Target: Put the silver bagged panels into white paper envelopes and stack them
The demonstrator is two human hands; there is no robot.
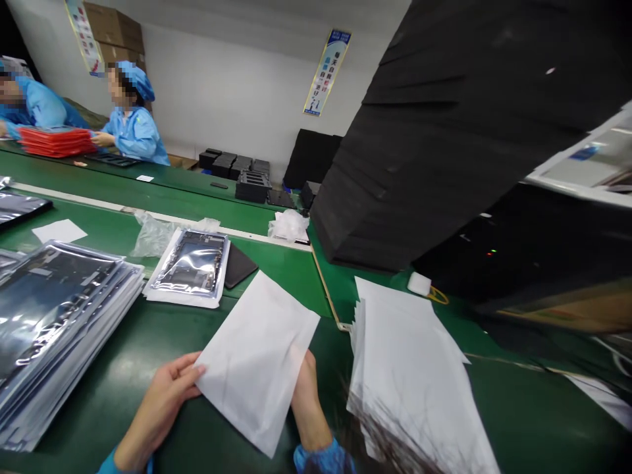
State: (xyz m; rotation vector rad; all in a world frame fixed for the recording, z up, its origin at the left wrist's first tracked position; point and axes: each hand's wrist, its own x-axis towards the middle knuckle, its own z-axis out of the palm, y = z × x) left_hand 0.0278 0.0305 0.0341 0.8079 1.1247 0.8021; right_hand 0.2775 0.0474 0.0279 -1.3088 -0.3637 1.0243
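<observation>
A white paper sleeve (257,359) is held flat and tilted between my two hands above the green bench. My left hand (160,408) pinches its left edge, with the fingers on top. My right hand (309,401) grips the right edge, and the sleeve hides most of its fingers. To the right lies a loose stack of similar white sleeves (409,388). To the left sits a tall pile of silver anti-static bags (54,329). Ahead, a silver bag with a dark panel inside (190,266) rests on a white sheet.
A black flat slab (238,265) lies by the bag on the green bench (133,342). A large stack of black foam sheets (419,131) rises at the right. Farther off, two co-workers in blue (133,118) handle red trays (55,141) at another bench.
</observation>
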